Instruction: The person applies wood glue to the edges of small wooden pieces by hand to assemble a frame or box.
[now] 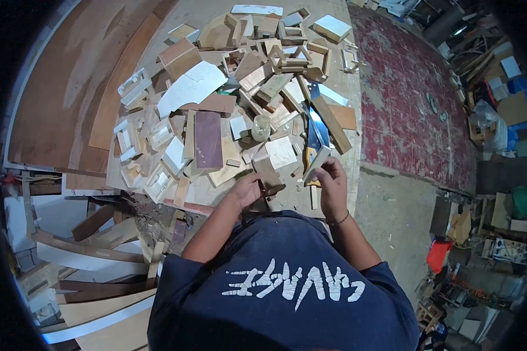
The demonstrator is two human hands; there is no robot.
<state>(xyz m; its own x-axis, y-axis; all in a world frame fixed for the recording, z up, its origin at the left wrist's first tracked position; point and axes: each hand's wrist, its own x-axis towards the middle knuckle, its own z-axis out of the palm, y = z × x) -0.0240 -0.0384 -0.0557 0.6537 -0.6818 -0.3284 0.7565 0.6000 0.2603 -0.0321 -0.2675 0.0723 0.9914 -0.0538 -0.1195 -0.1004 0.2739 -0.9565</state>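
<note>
My left hand (247, 188) is closed at the near edge of the worktable, its fingers pinching the side of a brown wooden piece (267, 174). To the right, my right hand (334, 182) grips a small pale wood strip (318, 162), held up at a slant between thumb and fingers. Just beyond that strip lies a handsaw (317, 123) with a blue blade, its yellow and black handle partly hidden by the strip. A white-faced square block (281, 152) sits between my hands. A cloudy glass jar (261, 127) stands behind it.
Wooden boxes and offcuts (275, 88) are heaped over the worktable (348, 88). A purple-brown sandpaper-like rectangle (208, 139) lies left of the jar. Small box frames (160, 182) line the left edge. Large boards (70, 76) lean at left; curved pieces (93, 257) are stacked below.
</note>
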